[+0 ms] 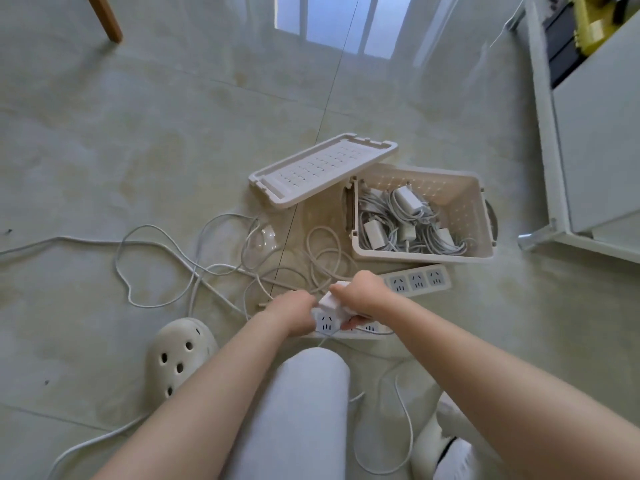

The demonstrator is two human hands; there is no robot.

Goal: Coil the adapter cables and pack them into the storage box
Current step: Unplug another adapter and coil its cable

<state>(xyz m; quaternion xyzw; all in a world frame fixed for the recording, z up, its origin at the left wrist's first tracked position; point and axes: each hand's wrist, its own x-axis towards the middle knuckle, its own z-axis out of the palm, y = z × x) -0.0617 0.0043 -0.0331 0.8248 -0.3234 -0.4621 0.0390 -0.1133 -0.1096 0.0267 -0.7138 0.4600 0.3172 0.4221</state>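
Your left hand (294,313) grips the strip (325,325) steady so your right hand (360,293), clenched round the adapter (329,301), can pull it free (my guess); loose cables (207,268) sprawl left of the half-filled box (415,257).

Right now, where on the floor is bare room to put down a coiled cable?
Bare floor lies between the storage box and the white cabinet, and beyond the lid toward the wooden leg. Crowded: loose cables fill the floor left of the box, and power strips lie before it.
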